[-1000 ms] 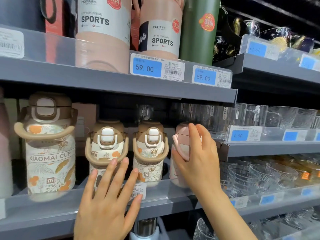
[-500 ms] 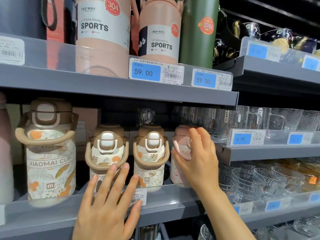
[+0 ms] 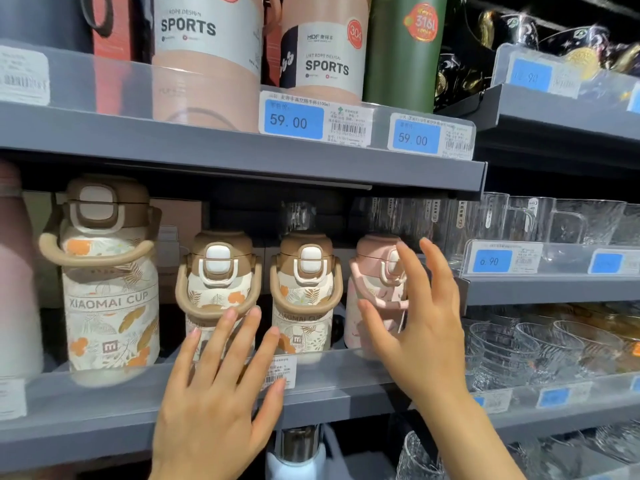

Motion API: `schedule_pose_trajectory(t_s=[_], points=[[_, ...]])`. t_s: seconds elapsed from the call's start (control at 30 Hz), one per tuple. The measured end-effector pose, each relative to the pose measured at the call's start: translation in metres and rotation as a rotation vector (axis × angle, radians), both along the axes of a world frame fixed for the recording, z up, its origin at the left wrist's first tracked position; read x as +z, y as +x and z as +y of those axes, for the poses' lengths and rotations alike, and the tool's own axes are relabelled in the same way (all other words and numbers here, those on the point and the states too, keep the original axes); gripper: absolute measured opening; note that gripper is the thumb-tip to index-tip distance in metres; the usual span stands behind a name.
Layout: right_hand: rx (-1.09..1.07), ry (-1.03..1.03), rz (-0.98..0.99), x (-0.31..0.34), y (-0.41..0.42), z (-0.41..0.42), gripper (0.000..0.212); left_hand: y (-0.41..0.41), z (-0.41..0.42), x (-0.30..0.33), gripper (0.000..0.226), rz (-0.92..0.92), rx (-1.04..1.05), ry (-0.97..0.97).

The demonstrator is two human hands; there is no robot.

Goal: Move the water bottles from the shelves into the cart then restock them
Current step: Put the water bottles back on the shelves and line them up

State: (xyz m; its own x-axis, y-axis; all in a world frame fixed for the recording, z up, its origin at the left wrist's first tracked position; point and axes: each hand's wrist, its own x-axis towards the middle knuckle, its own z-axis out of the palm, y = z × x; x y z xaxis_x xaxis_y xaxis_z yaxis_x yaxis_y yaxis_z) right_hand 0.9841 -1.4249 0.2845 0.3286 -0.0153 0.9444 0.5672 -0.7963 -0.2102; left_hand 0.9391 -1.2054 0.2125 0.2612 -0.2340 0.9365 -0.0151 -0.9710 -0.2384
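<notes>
On the middle grey shelf [image 3: 104, 410] stand a large floral "XIAOMAI CUP" bottle [image 3: 107, 299], two small brown-lidded floral bottles [image 3: 216, 271] [image 3: 304, 278] and a small pink bottle [image 3: 372, 271] at the row's right end. My right hand [image 3: 422, 327] is spread beside the pink bottle, thumb across its front and fingers by its cap, not wrapped around it. My left hand [image 3: 218, 393] is open with fingers apart, lying over the shelf's front lip in front of the left small floral bottle. No cart is in view.
The upper shelf carries two tall pink "SPORTS" bottles [image 3: 207, 46] [image 3: 322, 53] and a green bottle [image 3: 401, 53]. Glass mugs [image 3: 519, 220] and glass bowls [image 3: 519, 344] fill the shelves to the right. Another bottle's top [image 3: 298, 448] shows under the middle shelf.
My right hand has opened from its grip around the pink bottle, fingers now spread. My left hand stays over the shelf lip. The view has dropped slightly.
</notes>
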Motion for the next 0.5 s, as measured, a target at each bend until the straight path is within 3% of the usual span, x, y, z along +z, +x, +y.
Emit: schedule_pose_trajectory(t_s=[0.27,0.5], points=[[0.114,0.023,0.072,-0.026,-0.031,-0.003,0.057,-0.015,-0.003,0.002,0.050,0.095,-0.088,-0.084],[0.276,0.067,0.124,-0.075,-0.049,0.014,0.042,-0.049,-0.006,-0.039,0.048,0.123,-0.105,-0.099]])
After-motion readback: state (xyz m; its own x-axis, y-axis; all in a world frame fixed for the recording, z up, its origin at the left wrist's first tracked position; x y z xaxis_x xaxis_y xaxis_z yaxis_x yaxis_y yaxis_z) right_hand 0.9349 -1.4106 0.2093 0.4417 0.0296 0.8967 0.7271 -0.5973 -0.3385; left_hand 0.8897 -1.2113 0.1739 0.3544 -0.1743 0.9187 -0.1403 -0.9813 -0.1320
